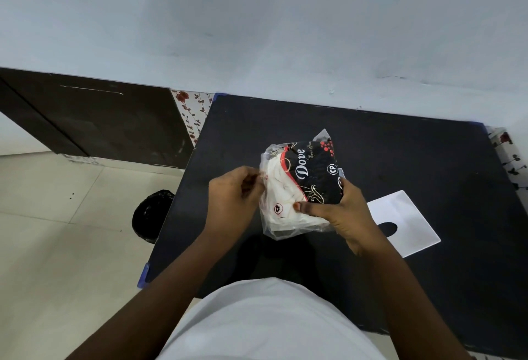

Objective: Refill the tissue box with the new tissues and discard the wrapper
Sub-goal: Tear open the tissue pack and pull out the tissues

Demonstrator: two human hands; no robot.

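Observation:
A tissue pack [303, 179] in a clear plastic wrapper printed black, white and red is held above the black table [414, 159]. My right hand [340, 214] grips its near right side, thumb across the front. My left hand [233, 195] pinches the wrapper's left end with closed fingers. White tissues show through the plastic at the left and bottom. A flat white lid with a dark oval hole [403, 222] lies on the table to the right of my right hand. No box body is visible.
A black-lined bin [151, 214] stands on the tiled floor just left of the table. A dark wooden cabinet [94, 122] runs along the wall at the left. Floral sheets show at the table's far corners. My white shirt fills the bottom middle.

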